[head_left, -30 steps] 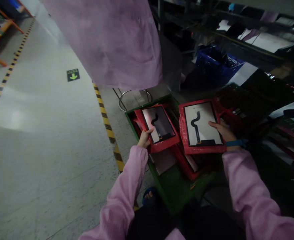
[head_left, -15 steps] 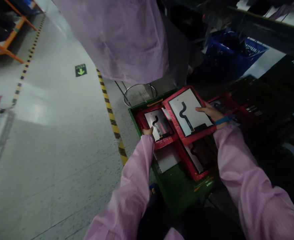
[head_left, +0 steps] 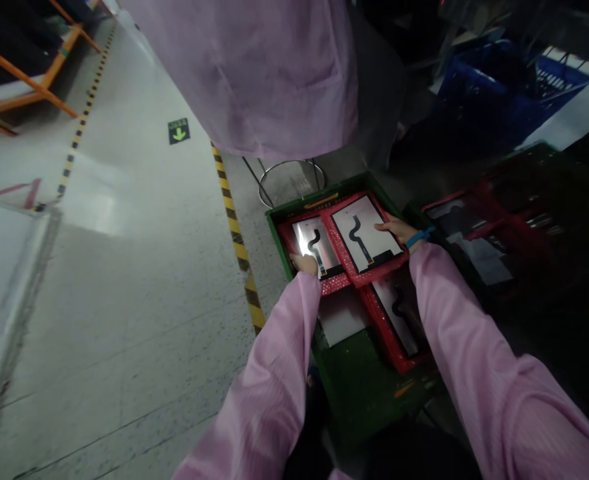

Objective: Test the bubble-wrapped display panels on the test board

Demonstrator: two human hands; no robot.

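My right hand [head_left: 399, 231], a blue band at its wrist, grips the right edge of a flat screen panel [head_left: 367, 233], thumb on top. The panel is pale with a black S-shaped strip and rests on red bubble wrap [head_left: 341, 243]. My left hand [head_left: 305, 264] is closed at the left edge of a similar shiny panel [head_left: 330, 252], also on red bubble wrap; its fingertips are partly hidden. Both lie in the far part of a green crate [head_left: 294, 205], the right one overlapping the left. Nearer me in the crate is another wrapped panel [head_left: 397, 313].
A white flat piece [head_left: 341, 317] lies inside the crate. Another dark crate with red-wrapped items [head_left: 494, 227] stands at right. Beyond are a person in a pink smock [head_left: 274, 80], a stool ring [head_left: 291, 183] and a blue basket [head_left: 504, 93]. Striped floor tape [head_left: 231, 220] runs at left.
My right hand has brought its panel lower and leftward in the crate, closer over the left panel. My left hand stays at its panel's edge. The view has shifted slightly.
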